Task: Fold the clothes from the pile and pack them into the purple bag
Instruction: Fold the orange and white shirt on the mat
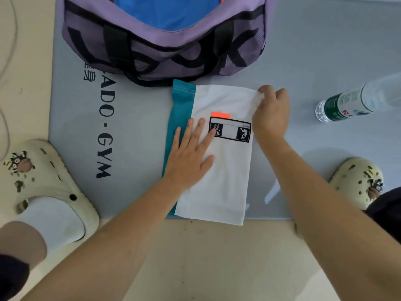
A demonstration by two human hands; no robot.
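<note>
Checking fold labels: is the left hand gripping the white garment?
No, the left hand lies flat with straight fingers on the white garment; only the right hand pinches its far corner.

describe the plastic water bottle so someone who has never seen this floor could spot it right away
Start at the grey gym mat with the open purple bag at its far edge. Beyond the right hand, which pinches a corner of the white and teal garment, the water bottle lies on its side. It is the only clear, hard thing there, with a dark green label.
</note>
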